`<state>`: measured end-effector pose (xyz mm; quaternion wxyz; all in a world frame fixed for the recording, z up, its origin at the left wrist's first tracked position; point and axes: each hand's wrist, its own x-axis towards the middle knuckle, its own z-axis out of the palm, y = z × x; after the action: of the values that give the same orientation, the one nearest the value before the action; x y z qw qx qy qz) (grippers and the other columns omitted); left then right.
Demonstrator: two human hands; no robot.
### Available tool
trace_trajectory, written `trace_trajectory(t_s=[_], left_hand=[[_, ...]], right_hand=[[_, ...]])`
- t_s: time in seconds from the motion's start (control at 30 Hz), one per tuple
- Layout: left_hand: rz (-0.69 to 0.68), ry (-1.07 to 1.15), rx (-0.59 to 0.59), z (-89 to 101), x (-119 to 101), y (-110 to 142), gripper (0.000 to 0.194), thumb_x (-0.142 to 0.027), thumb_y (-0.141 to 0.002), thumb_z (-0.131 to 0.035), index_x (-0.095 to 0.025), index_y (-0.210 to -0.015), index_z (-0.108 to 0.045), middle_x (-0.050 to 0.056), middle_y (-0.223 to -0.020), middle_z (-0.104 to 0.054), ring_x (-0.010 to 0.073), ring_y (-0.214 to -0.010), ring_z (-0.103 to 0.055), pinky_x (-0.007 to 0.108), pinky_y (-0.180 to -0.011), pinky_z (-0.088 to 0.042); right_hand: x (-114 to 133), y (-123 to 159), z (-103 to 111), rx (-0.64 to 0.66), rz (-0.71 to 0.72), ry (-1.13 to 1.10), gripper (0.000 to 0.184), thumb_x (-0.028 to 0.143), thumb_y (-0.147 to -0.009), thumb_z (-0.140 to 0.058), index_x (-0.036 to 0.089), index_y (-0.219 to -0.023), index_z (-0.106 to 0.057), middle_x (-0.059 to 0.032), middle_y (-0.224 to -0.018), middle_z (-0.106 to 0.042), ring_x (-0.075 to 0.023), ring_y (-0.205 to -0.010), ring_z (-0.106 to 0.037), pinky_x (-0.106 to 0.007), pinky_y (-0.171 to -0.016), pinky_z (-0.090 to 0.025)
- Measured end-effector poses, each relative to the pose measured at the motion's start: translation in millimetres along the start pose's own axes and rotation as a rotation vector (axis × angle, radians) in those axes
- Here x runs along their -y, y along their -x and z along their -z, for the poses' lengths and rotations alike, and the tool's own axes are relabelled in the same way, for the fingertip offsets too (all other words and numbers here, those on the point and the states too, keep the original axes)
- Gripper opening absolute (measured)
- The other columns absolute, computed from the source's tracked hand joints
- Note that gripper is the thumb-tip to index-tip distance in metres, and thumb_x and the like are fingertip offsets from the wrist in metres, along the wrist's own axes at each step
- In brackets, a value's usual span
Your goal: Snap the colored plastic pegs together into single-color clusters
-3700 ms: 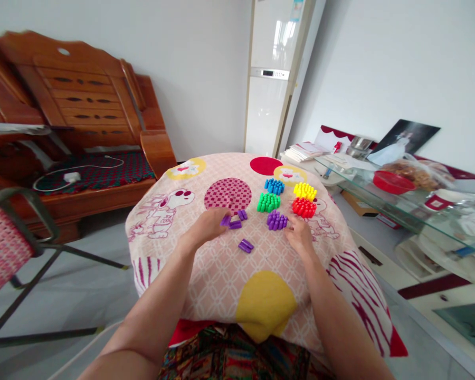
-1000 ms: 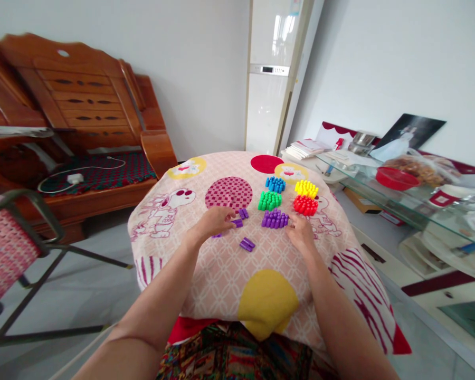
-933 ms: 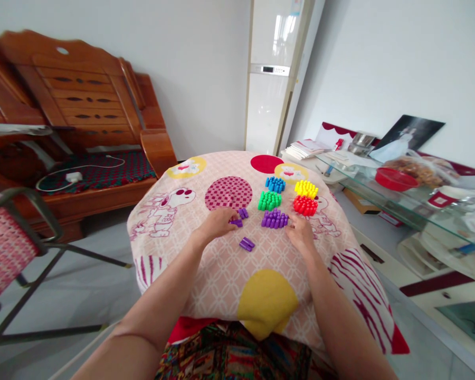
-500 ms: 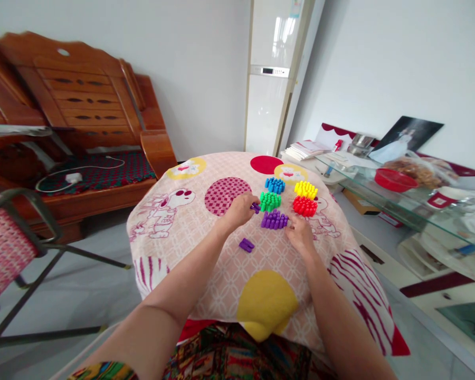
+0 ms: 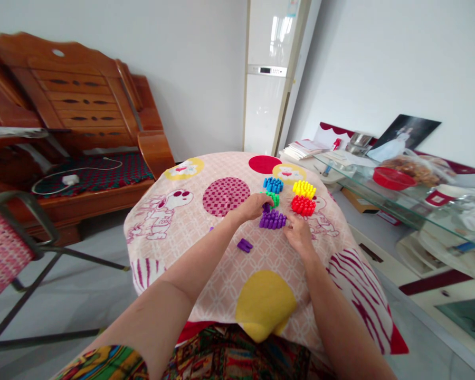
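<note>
My left hand (image 5: 257, 207) is closed in a pinch on a small purple plastic piece (image 5: 266, 207), just above the left back of the purple group (image 5: 273, 220). That group is several small upright peg-like pieces packed in rows. At its right end, the fingertips of my right hand (image 5: 298, 235) rest against or very near it, holding nothing visible. Behind the left fingers, the green group (image 5: 275, 198) is partly hidden. Blue pieces (image 5: 273, 184) stand beyond it, with red pieces (image 5: 303, 206) and yellow pieces (image 5: 304, 189) to the right. Loose purple pieces (image 5: 244, 245) lie nearer me.
A patterned cloth (image 5: 221, 269) covers the round table. To the right is a glass shelf (image 5: 427, 203) with a red bowl (image 5: 393, 178) and papers. A wooden bench (image 5: 83, 105) stands back left, a folding chair (image 5: 8, 248) nearer. Another purple bit (image 5: 211, 229) shows beside my left forearm.
My left hand has moved right with the purple piece, from left of the green group to over the purple group's edge. My right hand has stayed at the purple group's right end.
</note>
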<state>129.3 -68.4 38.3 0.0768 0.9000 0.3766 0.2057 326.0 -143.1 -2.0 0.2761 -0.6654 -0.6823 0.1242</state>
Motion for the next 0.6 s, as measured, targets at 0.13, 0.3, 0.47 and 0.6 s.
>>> trace_trajectory(t_s=[0.13,0.3,0.47,0.6], left_hand=[[0.018,-0.005,-0.057,-2.3,-1.4,2.5,0.047,0.003,-0.073,-0.046,-0.014,-0.108,-0.072,0.009,-0.105,-0.075,0.0193,-0.1,-0.069,0.031,-0.095,-0.052],[0.029,-0.025,-0.031,-4.7,-4.2,1.4,0.05,0.003,-0.073,-0.047,-0.016,-0.112,-0.072,0.01,-0.111,-0.075,0.0206,-0.103,-0.069,0.033,-0.097,-0.052],[0.037,-0.031,-0.03,-7.5,-4.3,2.4,0.055,0.004,-0.073,-0.045,-0.015,-0.117,-0.071,0.011,-0.117,-0.074,0.0211,-0.107,-0.069,0.034,-0.1,-0.051],[0.036,-0.032,-0.057,-7.7,-5.2,3.5,0.052,0.002,-0.075,-0.045,-0.016,-0.116,-0.071,0.01,-0.115,-0.074,0.0215,-0.106,-0.069,0.035,-0.099,-0.052]], right_hand=[[-1.0,-0.4,-0.5,-0.007,0.01,0.019,0.045,0.015,-0.075,-0.055,0.015,-0.116,-0.073,-0.005,-0.076,-0.072,-0.0186,-0.07,-0.062,-0.026,-0.064,-0.041],[-1.7,-1.0,-0.8,0.004,0.011,-0.008,0.047,0.017,-0.076,-0.054,0.016,-0.12,-0.071,-0.0057,-0.081,-0.073,-0.0195,-0.074,-0.064,-0.026,-0.067,-0.043],[-1.7,-0.8,-0.3,0.01,0.0,0.008,0.046,0.017,-0.075,-0.055,0.014,-0.119,-0.071,-0.0058,-0.078,-0.072,-0.0199,-0.074,-0.064,-0.027,-0.067,-0.043],[-1.0,-0.7,0.3,0.014,-0.006,0.012,0.046,0.018,-0.076,-0.055,0.016,-0.12,-0.071,-0.0043,-0.077,-0.071,-0.0196,-0.073,-0.063,-0.027,-0.067,-0.043]])
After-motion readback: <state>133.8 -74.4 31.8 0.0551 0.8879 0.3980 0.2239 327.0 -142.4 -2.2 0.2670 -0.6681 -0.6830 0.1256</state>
